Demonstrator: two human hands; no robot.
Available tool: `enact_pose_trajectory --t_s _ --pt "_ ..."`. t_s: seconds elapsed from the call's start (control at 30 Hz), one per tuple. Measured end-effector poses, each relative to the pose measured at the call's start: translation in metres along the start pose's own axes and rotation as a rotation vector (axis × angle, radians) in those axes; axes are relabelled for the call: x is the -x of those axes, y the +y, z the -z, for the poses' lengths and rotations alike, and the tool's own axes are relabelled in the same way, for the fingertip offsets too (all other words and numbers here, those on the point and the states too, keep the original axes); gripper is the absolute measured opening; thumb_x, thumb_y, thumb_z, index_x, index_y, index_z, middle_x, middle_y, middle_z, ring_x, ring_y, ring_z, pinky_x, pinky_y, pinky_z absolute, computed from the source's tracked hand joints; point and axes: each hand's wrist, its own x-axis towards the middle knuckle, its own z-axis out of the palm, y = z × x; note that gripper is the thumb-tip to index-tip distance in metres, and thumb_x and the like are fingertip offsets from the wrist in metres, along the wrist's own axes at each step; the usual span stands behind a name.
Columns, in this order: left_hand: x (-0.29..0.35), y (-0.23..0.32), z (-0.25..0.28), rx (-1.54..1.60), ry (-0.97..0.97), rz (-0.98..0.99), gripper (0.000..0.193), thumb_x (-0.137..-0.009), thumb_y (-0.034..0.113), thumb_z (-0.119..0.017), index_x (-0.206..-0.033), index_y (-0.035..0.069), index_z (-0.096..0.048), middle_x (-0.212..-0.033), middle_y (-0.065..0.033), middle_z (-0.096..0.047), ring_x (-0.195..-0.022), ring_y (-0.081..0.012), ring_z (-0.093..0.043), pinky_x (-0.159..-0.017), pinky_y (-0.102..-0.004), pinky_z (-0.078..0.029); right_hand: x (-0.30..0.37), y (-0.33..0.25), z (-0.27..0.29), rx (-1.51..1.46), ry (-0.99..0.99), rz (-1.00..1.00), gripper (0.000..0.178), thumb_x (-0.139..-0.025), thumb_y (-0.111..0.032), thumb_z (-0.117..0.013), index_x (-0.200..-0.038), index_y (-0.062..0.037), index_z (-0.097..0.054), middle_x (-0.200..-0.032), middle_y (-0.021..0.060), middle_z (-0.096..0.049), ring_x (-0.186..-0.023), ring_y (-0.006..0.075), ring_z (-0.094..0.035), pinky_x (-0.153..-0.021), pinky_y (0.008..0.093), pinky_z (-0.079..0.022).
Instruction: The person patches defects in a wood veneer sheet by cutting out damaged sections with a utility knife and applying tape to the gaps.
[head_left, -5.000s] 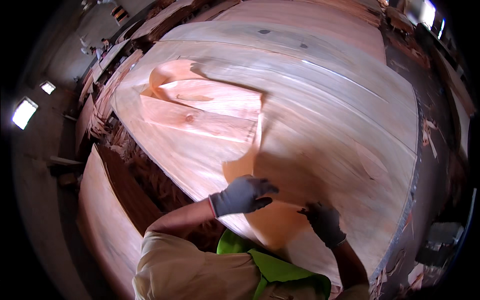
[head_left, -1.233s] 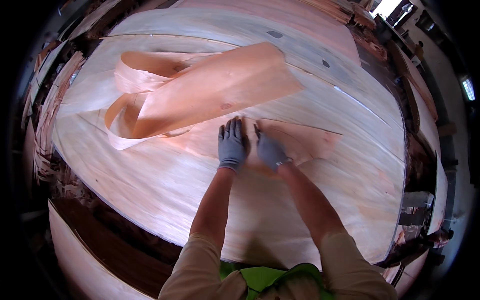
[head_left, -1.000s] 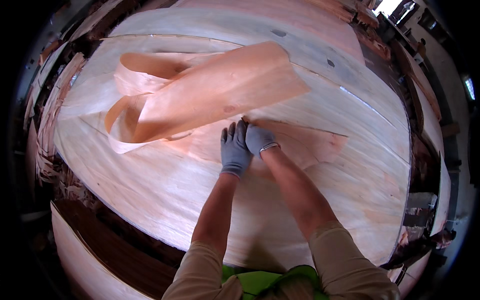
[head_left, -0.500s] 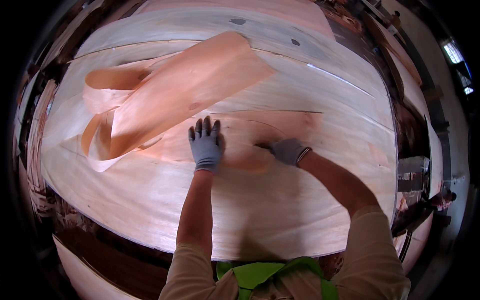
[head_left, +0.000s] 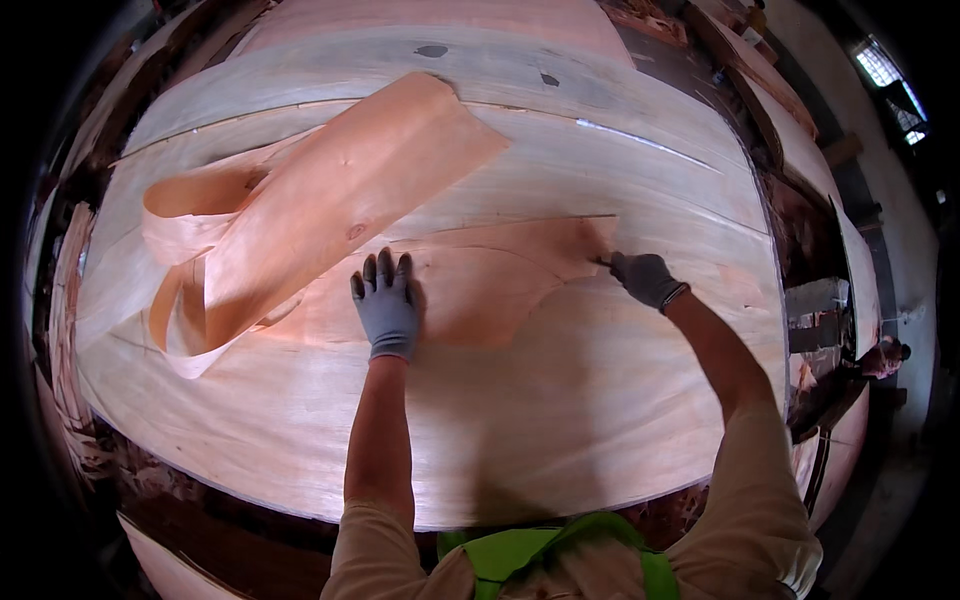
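Observation:
A thin orange-tan wood veneer piece (head_left: 490,290) lies flat on a large pale veneer sheet (head_left: 560,420). My left hand (head_left: 388,315), in a grey glove with dark fingertips, presses flat on the piece with its fingers stretched out. At the piece's right end my gloved right hand (head_left: 648,280) is closed round a small dark tool (head_left: 603,262), mostly hidden in the fist. The tool's thin tip points left, at the veneer's edge. A long orange veneer strip (head_left: 350,190) lies slantwise beyond my left hand, its left end curled into loops.
Two dark patches, including one grey patch (head_left: 431,51), mark the far part of the sheet. A narrow gap (head_left: 640,142) runs across it. Stacked veneer edges (head_left: 70,330) and scraps line the left side. A grey block (head_left: 818,298) stands beyond the right edge.
My right hand has moved right and a little away from me, to the veneer piece's right end. A curved lower right edge now shows on the piece. My left hand stays flat on it.

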Motion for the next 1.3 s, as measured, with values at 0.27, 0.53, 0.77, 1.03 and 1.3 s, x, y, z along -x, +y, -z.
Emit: enact_pose_trajectory --t_s 0.27,0.53,0.77,1.03,1.3 --pt "0.0 0.001 -0.006 0.036 0.082 -0.024 0.042 -0.084 0.03 -0.05 -0.125 0.022 -0.053 -0.136 -0.0242 -0.039 -0.124 -0.0431 -0.036 -0.102 -0.0556 -0.025 -0.056 0.0 -0.004 -1.204 0.247 -0.931 0.028 -0.092 -0.021 -0.036 -0.088 -0.0039 -0.057 -0.058 0.0088 -0.054 -0.042 0.019 -0.054 -0.034 0.0326 -0.041" --pt "0.0 -0.002 -0.003 0.024 -0.011 -0.001 0.044 -0.084 0.033 -0.047 -0.128 0.026 -0.051 -0.139 -0.0232 -0.036 -0.129 -0.0401 -0.031 -0.107 -0.0537 -0.02 -0.111 -0.152 -0.037 -0.725 0.035 -0.264 0.025 -0.069 -0.018 -0.063 -0.082 0.0031 -0.062 -0.071 0.023 -0.062 -0.069 0.0307 -0.063 -0.065 0.0398 -0.047" --pt "0.043 -0.071 0.085 -0.18 -0.425 -0.155 0.075 -0.072 0.011 -0.057 -0.142 0.023 -0.032 -0.147 -0.0151 -0.027 -0.134 -0.035 -0.027 -0.107 -0.0523 -0.019 -0.11 -0.164 -0.018 -0.774 -0.075 -0.353 0.03 -0.07 -0.021 -0.062 -0.091 0.0002 -0.064 -0.089 0.0268 -0.064 -0.087 0.0392 -0.063 -0.078 0.0425 -0.05" --pt "0.077 -0.11 0.094 -0.247 0.017 -0.218 0.021 -0.073 0.011 -0.056 -0.093 0.011 -0.062 -0.101 -0.0059 -0.063 -0.101 -0.024 -0.057 -0.097 -0.0466 -0.038 -0.112 -0.163 -0.006 -0.733 -0.116 -0.328 0.033 -0.069 -0.021 -0.063 -0.093 0.0017 -0.064 -0.091 0.0265 -0.064 -0.089 0.0383 -0.063 -0.078 0.0418 -0.05" --pt "0.277 -0.151 0.235 -0.356 -0.079 0.226 0.019 -0.073 0.006 -0.053 -0.09 0.006 -0.059 -0.099 -0.0108 -0.061 -0.099 -0.0287 -0.056 -0.096 -0.0491 -0.039 -0.108 -0.17 -0.016 -0.713 0.0 -0.309 0.023 -0.07 -0.019 -0.063 -0.083 0.0006 -0.062 -0.079 0.0255 -0.063 -0.079 0.0389 -0.064 -0.068 0.0421 -0.051"
